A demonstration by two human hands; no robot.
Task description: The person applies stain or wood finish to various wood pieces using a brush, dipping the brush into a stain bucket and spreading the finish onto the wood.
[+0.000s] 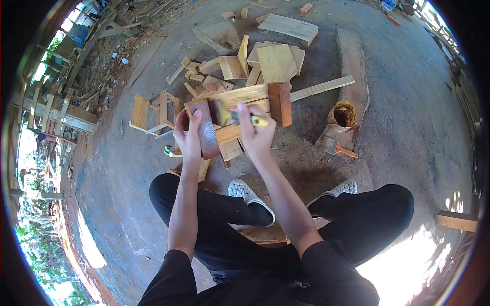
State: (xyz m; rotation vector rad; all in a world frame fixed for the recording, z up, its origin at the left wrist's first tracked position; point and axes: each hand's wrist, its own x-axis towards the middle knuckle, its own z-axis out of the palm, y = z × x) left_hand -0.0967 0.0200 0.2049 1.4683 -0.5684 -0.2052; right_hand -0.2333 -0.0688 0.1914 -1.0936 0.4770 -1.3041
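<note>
My left hand [188, 136] grips a small slatted wooden piece [228, 134] by its near-left end, thumb over a dark brown stained end panel [206, 133]. A second reddish-brown panel [279, 104] stands at the piece's right end; the slats between are lighter and look partly wet. My right hand [256, 131] is closed around a brush with a yellow handle [260, 122]. Its head points left against the slats near the left panel, somewhat blurred.
A stain-smeared can [334, 120] stands on a long plank [352, 56] to the right, with an orange-handled paintbrush [339, 148] near it. Wooden offcuts [278, 61] lie piled beyond my hands. A small slatted wooden frame [150, 115] sits at left. My feet in white clogs [245, 193] are below.
</note>
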